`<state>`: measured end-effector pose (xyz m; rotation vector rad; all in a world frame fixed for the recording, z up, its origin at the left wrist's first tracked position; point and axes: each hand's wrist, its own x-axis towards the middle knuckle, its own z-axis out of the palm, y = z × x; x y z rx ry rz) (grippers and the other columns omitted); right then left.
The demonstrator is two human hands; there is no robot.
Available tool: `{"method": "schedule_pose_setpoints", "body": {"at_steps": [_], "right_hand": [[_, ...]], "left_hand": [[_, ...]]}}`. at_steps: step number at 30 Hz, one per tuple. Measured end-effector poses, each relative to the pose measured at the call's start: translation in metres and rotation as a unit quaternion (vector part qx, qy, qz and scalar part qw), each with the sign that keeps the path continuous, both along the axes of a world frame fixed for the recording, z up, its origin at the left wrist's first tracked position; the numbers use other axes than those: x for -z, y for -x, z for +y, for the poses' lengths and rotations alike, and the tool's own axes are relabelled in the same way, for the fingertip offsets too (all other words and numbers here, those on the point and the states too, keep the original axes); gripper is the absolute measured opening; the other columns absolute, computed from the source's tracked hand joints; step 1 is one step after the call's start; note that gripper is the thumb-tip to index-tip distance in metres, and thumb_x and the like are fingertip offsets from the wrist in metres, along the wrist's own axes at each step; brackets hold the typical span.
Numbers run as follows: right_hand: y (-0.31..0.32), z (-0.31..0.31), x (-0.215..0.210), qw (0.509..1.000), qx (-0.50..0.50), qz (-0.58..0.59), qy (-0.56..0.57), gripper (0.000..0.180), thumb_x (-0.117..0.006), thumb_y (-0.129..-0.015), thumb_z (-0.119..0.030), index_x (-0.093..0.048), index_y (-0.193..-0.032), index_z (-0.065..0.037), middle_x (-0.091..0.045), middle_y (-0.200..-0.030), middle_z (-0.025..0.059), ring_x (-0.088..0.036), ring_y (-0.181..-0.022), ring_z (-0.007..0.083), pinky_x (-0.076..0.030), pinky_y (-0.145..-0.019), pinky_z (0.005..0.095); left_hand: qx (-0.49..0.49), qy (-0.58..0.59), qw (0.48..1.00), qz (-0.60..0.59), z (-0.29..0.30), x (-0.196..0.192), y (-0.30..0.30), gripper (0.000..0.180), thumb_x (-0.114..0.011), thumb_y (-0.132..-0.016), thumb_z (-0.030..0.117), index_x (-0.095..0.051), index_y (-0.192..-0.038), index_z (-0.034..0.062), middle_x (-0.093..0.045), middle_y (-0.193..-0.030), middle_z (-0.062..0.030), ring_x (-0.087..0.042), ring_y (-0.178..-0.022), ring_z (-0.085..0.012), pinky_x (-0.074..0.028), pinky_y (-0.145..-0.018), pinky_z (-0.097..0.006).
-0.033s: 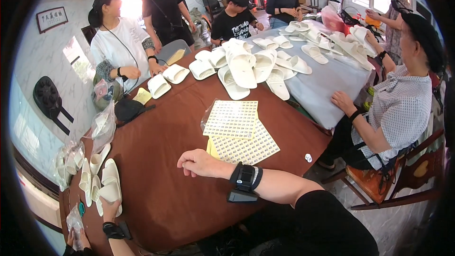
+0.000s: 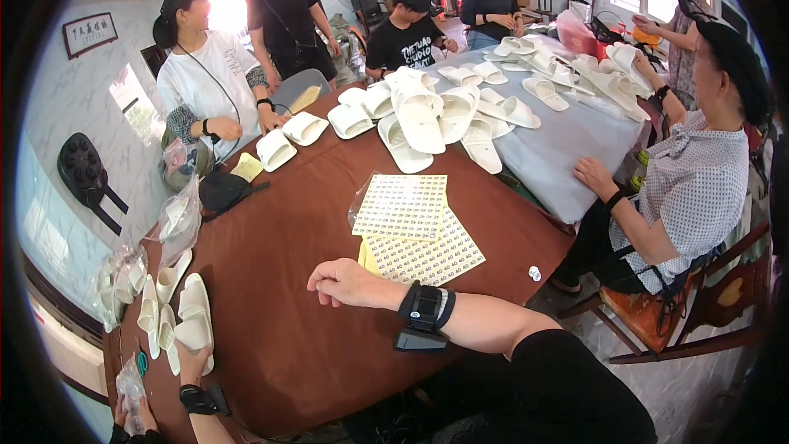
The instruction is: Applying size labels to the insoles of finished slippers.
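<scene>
At the left of the table my left hand (image 2: 192,363) grips the near end of a cream-white slipper (image 2: 195,330). More slippers of the same kind (image 2: 149,316) lie beside it. My right hand (image 2: 349,284) hovers over the brown tablecloth (image 2: 288,345), its fingers curled inward. Whatever may be between those fingertips is hidden. Just beyond the right hand lie sheets of small printed stickers (image 2: 427,255), one overlapping another, with a yellow backing edge showing.
Slippers are heaped at the far side (image 2: 419,111) and on a grey-covered table (image 2: 534,148). A black cap (image 2: 226,191) and plastic bags (image 2: 179,218) lie left. Teal scissors (image 2: 142,363) sit near another person's hands holding a clear bag (image 2: 130,382). Several people surround the tables.
The other person's hands and clear bag at the lower left have shifted slightly. Both my hands look the same.
</scene>
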<state>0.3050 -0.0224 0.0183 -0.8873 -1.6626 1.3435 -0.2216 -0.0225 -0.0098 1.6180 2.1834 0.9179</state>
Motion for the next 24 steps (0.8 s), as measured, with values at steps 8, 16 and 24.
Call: {"method": "schedule_pose_setpoints", "body": {"at_steps": [8,16,24], "right_hand": [[-0.009,-0.002,0.000,1.000,0.004,-0.009,-0.019,0.021,-0.049,-0.092,-0.011,-0.064,-0.100,0.001,-0.067,-0.075,0.0080,-0.062,-0.061,0.0142,-0.050,-0.056,0.0295],[-0.009,0.001,0.001,1.000,0.000,0.002,-0.001,0.022,-0.048,-0.093,-0.014,-0.063,-0.103,0.000,-0.066,-0.078,0.0057,-0.060,-0.062,0.0123,-0.049,-0.058,0.0276],[-0.007,0.003,0.005,1.000,0.000,0.016,-0.013,0.021,-0.048,-0.091,-0.012,-0.062,-0.099,0.000,-0.065,-0.075,0.0055,-0.059,-0.061,0.0116,-0.049,-0.057,0.0273]], "left_hand": [[0.179,0.002,0.984,-0.007,0.003,-0.032,-0.129,0.080,-0.075,-0.065,0.017,-0.034,-0.132,0.0007,-0.049,-0.121,-0.0153,-0.051,-0.112,-0.0267,-0.041,-0.098,-0.038],[0.253,0.011,0.967,0.029,-0.014,-0.043,-0.227,0.092,-0.081,-0.059,0.020,-0.030,-0.134,0.0022,-0.047,-0.120,-0.0266,-0.048,-0.111,-0.0404,-0.042,-0.095,-0.048],[0.308,0.031,0.951,0.013,-0.027,-0.029,-0.274,0.116,-0.083,-0.059,0.028,-0.014,-0.148,0.0003,-0.041,-0.130,-0.0274,-0.042,-0.121,-0.0421,-0.038,-0.101,-0.048]]}}
